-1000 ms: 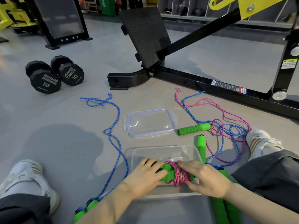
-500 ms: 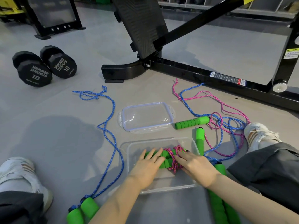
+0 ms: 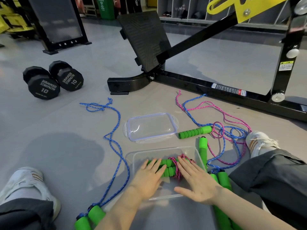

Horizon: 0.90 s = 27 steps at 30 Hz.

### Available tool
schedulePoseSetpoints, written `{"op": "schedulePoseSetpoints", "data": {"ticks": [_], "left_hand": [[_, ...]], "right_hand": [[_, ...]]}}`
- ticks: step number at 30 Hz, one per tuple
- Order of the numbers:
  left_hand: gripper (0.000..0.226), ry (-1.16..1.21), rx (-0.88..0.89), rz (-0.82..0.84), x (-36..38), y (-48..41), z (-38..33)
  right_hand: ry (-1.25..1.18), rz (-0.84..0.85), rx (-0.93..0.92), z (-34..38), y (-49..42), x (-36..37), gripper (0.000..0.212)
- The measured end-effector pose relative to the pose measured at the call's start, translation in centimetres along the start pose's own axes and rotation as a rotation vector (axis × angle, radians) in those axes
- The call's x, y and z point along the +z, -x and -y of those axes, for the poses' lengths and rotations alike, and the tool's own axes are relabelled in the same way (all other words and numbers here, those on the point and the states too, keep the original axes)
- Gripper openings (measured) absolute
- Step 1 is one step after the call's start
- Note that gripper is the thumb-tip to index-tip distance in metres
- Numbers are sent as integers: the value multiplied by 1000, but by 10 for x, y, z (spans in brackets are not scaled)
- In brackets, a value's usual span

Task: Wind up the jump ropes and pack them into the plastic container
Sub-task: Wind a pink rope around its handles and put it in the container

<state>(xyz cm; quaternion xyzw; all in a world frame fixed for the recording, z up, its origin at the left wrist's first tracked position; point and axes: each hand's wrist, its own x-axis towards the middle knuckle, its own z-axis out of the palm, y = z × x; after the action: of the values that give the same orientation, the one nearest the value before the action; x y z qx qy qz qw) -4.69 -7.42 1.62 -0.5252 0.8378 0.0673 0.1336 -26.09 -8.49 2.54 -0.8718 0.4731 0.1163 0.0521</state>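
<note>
green handles (image 3: 83, 223) cut off below, bundle (image 3: 170, 166) half-covered

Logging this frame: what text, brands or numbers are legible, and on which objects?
"HAMMER STRENGTH 10": end face of the left dumbbell.
"HAMMER STRENGTH 10": end face of the right dumbbell.
Small print along each face's lower edge: too small to read.
sticker on the black frame rail: too small to read.
yellow-topped label on the upright: blurred.
green bin: white symbol, print unreadable.
</note>
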Motion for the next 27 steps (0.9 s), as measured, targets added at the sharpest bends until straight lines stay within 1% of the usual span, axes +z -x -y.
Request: {"op": "schedulePoseSetpoints", "data": {"ticks": [2,5,7,10,11,12,14,16,18,20,21,22,23,25,26,27], "left_hand": [[61,35,-25,57,3,-1,1],[63,75,-44,87,7,-3,-1],[63,57,-58,86,8,-3,-2],[59,-34,-43,-7,1,0,-1],[59,-81,-35,-96,-2,1,1],[61,-127,-40,-193,-6,3,3],[62,-160,-118,-216,-12,4,6],[62,-146,-190,-221,-8,5,13],[57,-86,-214,-193,-1,6,21],[39,-81,-236,-208,7,10,25],[37,-82,-226,-210,7,14,25],[42,-70,-211,-230,11,17,25],[45,-65,-210,-281,10,22,25],[37,-62,-171,-405,7,35,24],[30,-69,-126,-483,6,42,27],[26,-64,-76,-509,3,50,29]], "right_hand": [[-79,-64,-79,-1,-4,0,105],[-166,76,-98,-4,-8,-3,119],[-170,117,-100,-5,-10,-6,122],[-154,101,-101,-4,-8,-6,125],[-148,86,-101,-3,-6,-7,124],[-139,65,-102,-4,-4,-8,120],[-57,-70,-161,-6,0,-10,109],[64,-127,-265,-8,4,-12,83],[168,-184,-433,-12,3,-11,58],[268,-225,-565,-13,3,-9,35],[313,-244,-606,-15,3,-7,22],[369,-265,-628,-15,2,-7,13],[418,-254,-618,-15,4,-9,13],[431,-229,-520,-20,5,-15,28],[412,-257,-452,-23,5,-17,36],[382,-283,-363,-26,7,-20,46]]}}
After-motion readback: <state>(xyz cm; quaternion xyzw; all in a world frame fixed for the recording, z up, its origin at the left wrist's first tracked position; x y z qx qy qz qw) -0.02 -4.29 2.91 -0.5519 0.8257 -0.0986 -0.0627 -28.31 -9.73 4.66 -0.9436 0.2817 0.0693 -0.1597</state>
